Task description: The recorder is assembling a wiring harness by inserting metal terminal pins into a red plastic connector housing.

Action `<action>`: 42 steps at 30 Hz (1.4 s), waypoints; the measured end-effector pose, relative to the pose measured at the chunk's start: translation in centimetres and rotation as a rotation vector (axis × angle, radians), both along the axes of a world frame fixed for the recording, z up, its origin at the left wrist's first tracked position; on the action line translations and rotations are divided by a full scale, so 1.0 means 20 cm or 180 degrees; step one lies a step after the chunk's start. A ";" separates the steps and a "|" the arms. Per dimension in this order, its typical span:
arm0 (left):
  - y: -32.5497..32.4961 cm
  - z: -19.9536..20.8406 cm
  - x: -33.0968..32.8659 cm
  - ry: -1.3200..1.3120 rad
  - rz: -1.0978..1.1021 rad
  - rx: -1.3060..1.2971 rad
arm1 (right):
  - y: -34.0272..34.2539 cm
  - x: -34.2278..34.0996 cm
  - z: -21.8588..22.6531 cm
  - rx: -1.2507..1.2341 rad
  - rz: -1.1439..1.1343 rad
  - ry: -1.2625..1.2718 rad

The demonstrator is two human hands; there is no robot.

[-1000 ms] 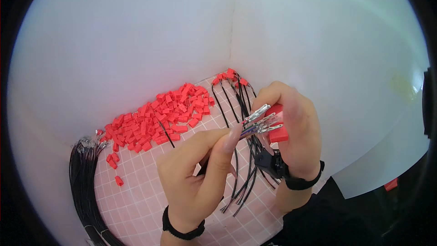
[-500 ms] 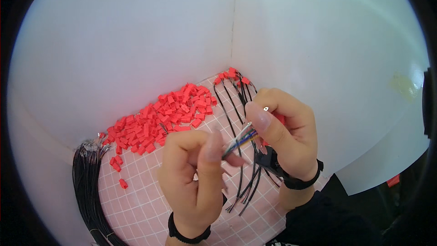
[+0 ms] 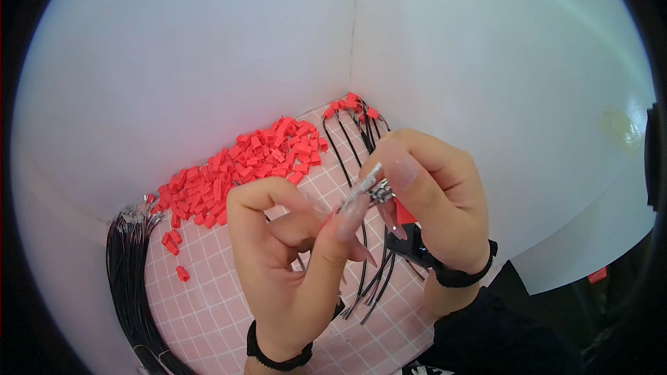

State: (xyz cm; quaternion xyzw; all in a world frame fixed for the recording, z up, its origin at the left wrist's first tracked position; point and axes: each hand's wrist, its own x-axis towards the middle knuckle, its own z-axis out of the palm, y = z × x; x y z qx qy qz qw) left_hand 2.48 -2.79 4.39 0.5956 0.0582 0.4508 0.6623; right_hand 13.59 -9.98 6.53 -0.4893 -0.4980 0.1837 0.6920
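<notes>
My left hand (image 3: 299, 257) pinches a cable's thin wires between thumb and forefinger. Shiny metal crimp terminals (image 3: 381, 192) stick out past its fingertips toward the right hand. Curled close against them, my right hand (image 3: 441, 201) has its thumb and forefinger beside the terminals. A red plastic connector housing (image 3: 405, 214) shows partly among the right hand's fingers, and the rest of it is covered. Whether any terminal sits inside the housing is hidden by the fingers. The two hands meet above the pink gridded table.
Loose red housings (image 3: 229, 173) lie heaped at the back left. A tied bundle of black cables (image 3: 125, 285) curves along the left edge. Black cables with red housings (image 3: 352, 102) on their ends lie behind my right hand. White panels (image 3: 208, 42) stand around the table.
My left fingers have moved up toward the right hand. The coloured wires that showed between the hands are now covered, and the metal terminals show at the fingertips.
</notes>
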 end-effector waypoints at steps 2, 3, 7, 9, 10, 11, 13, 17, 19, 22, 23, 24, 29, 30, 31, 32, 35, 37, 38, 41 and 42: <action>0.02 0.00 0.01 0.0233 0.0153 0.0142 | 0.00 0.01 -0.01 -0.0150 -0.0133 -0.0175; 0.01 0.00 0.00 0.0244 0.0183 0.0144 | 0.01 0.01 -0.02 -0.0282 -0.0235 -0.0353; -0.01 0.02 0.02 0.0237 0.0627 0.0373 | 0.00 0.03 -0.02 -0.0258 -0.0388 -0.0885; 0.00 0.02 0.03 0.0348 0.0593 0.0447 | -0.01 0.03 -0.01 -0.0055 -0.0308 -0.0645; 0.00 0.02 0.03 0.0338 0.0586 0.0427 | 0.00 0.03 -0.02 -0.0060 -0.0292 -0.0641; 0.00 0.01 0.03 0.0329 0.0574 0.0410 | 0.02 0.03 -0.03 0.0013 -0.0301 -0.0612; -0.05 0.03 0.04 0.0210 0.0779 0.0353 | 0.01 0.03 -0.02 0.0101 -0.0333 -0.0597; -0.02 -0.05 0.07 -0.0579 0.1052 0.0685 | 0.02 0.02 -0.02 0.0143 -0.0515 -0.0492; -0.02 -0.05 0.05 -0.0266 0.0974 0.0932 | 0.02 0.03 -0.02 0.0281 -0.0531 -0.0394; 0.04 -0.05 0.05 0.0099 0.0915 0.1994 | 0.00 0.06 -0.03 0.0099 -0.0740 -0.0405; 0.06 -0.06 0.05 0.0141 0.0939 0.2818 | 0.00 0.06 -0.03 0.0095 -0.0777 -0.0323; 0.06 -0.06 0.05 0.0149 0.0944 0.2832 | 0.00 0.05 -0.02 0.0106 -0.0774 -0.0230; 0.05 -0.06 0.06 0.0095 0.1550 0.3240 | -0.02 0.04 -0.02 0.0003 -0.0667 0.0009; 0.04 -0.06 0.05 0.0109 0.1554 0.3248 | -0.02 0.05 -0.02 -0.0059 -0.0574 -0.0099; 0.03 -0.06 0.05 0.0179 0.1675 0.2760 | -0.02 0.04 -0.02 -0.0057 -0.0566 -0.0087; 0.02 -0.06 0.04 0.0246 0.1789 0.2269 | -0.01 0.04 -0.02 -0.0049 -0.0457 -0.0158; 0.02 -0.05 0.04 0.0202 0.1617 0.2331 | -0.02 0.03 -0.02 -0.0060 -0.0297 -0.0141; 0.03 -0.05 0.04 0.0234 0.1580 0.2257 | -0.02 0.02 0.00 -0.0076 -0.0207 -0.0044; 0.03 -0.05 0.04 0.0263 0.1558 0.2183 | -0.01 0.01 0.00 -0.0009 -0.0217 0.0110; 0.02 -0.01 0.04 0.0568 0.1418 0.2045 | -0.04 0.05 -0.01 -0.0028 -0.0378 -0.0051; 0.02 -0.01 0.04 0.0564 0.1354 0.2098 | -0.05 0.06 0.01 -0.0121 -0.0632 -0.0387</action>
